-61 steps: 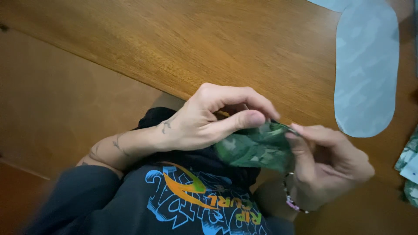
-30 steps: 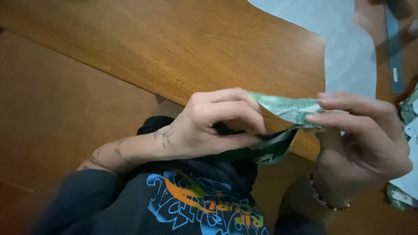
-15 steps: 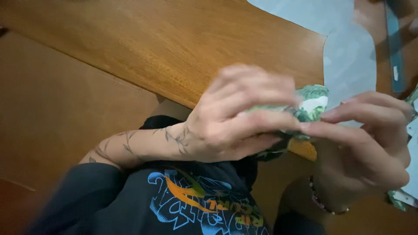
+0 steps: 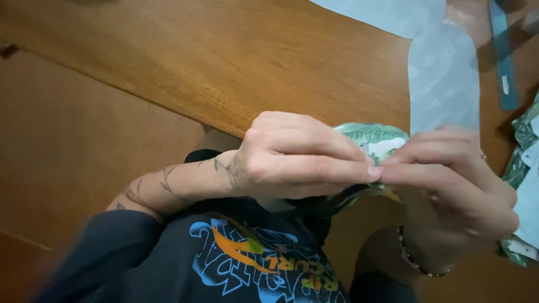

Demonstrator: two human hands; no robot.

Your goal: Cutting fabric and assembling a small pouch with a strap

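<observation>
A small piece of green leaf-patterned fabric (image 4: 373, 137) with white patches is pinched between both hands at the near edge of a wooden table (image 4: 224, 62). My left hand (image 4: 297, 160) grips it from the left with fingers closed over it. My right hand (image 4: 455, 179) holds its right side, fingertips touching those of the left. Most of the fabric is hidden behind the fingers. A beaded bracelet sits on my right wrist.
A pale blue paper pattern piece (image 4: 443, 78) lies on the table beyond the hands. A teal ruler (image 4: 503, 56) lies at the far right. More green patterned fabric and white paper (image 4: 525, 168) sit at the right edge. My dark printed shirt fills the bottom.
The hands have come closer together and the fabric has been bunched up smaller between the fingertips; earlier it was stretched out wider between them.
</observation>
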